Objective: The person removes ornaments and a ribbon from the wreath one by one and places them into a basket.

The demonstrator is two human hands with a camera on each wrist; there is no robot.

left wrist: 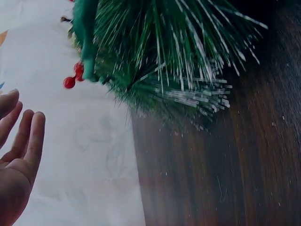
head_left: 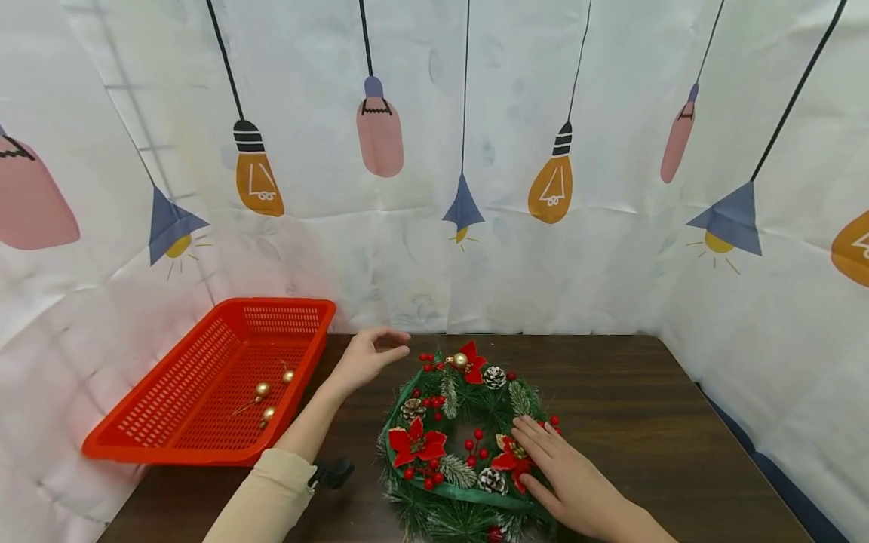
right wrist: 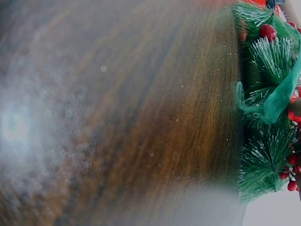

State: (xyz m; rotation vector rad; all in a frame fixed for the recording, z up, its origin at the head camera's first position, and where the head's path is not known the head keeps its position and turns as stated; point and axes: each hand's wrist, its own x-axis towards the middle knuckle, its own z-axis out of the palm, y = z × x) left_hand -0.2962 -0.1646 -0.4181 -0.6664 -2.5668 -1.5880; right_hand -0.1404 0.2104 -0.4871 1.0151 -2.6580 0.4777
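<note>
A green wreath (head_left: 462, 515) with red poinsettias, red berries, pinecones and a green ribbon lies on the dark wooden table. A gold ball ornament (head_left: 460, 360) sits at its far edge, beside a red poinsettia (head_left: 473, 362). My left hand (head_left: 370, 358) hovers left of that ball, fingers loosely bent and holding nothing; the left wrist view also shows it apart from the wreath needles (left wrist: 160, 52). With its fingers extended, my right hand (head_left: 563, 475) rests on the wreath's right side, partly covering a poinsettia (head_left: 511, 457). In the right wrist view, green ribbon (right wrist: 277, 101) crosses the needles.
To the left stands a red plastic basket (head_left: 170, 455) holding several gold ball ornaments (head_left: 262, 390). A white curtain (head_left: 407, 256) printed with lamps hangs behind the table (head_left: 679, 445) and along both sides. A black strap device (head_left: 333, 473) is on my left wrist.
</note>
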